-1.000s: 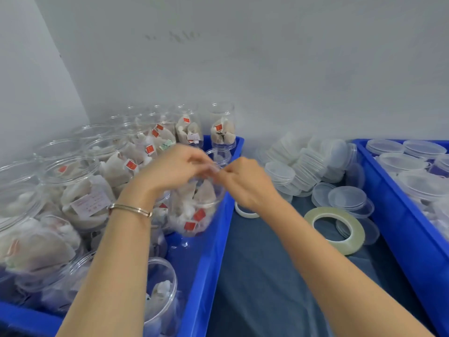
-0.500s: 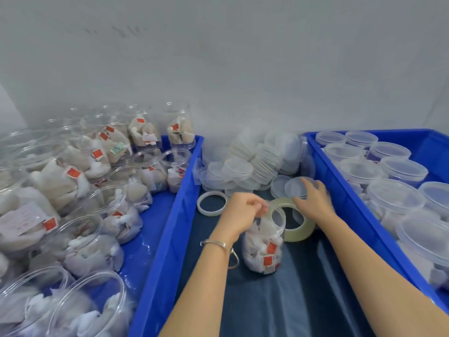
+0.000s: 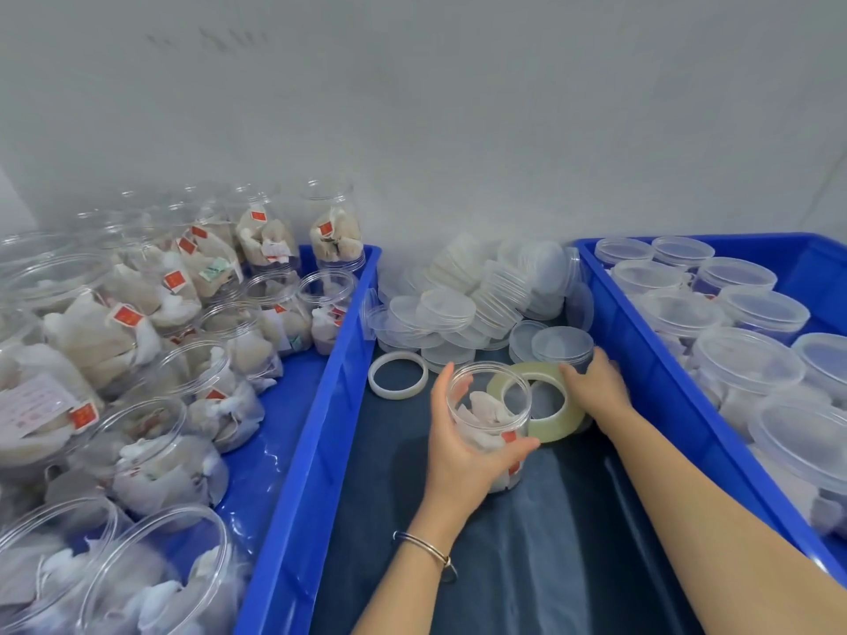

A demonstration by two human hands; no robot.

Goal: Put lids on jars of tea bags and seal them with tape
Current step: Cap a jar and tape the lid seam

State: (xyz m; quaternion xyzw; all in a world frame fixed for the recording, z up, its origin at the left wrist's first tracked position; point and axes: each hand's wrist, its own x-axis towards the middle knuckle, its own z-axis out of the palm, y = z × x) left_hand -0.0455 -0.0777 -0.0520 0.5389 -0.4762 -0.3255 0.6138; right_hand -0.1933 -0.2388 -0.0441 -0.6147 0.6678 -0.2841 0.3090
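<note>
An open clear jar of tea bags [image 3: 486,407] stands on the dark blue cloth [image 3: 527,552] between two crates. My left hand [image 3: 458,456] wraps around its near side and holds it upright. Just right of the jar, touching it, lies a roll of clear tape [image 3: 552,430]. My right hand [image 3: 601,388] reaches over the roll's far edge, thumb and fingers closed on the rim of a clear lid [image 3: 561,341] that sits on a stack behind the roll. This hand is motion-blurred.
Behind lies a heap of loose clear lids [image 3: 472,297], and a small white tape ring [image 3: 398,375] left of the jar. The left blue crate [image 3: 321,405] holds several open jars of tea bags; the right blue crate [image 3: 641,350] holds several lidded jars [image 3: 747,364].
The jar came out of the left crate and now stands on the cloth. My left hand shifted from its rim to its side. My right hand closed in on the lid.
</note>
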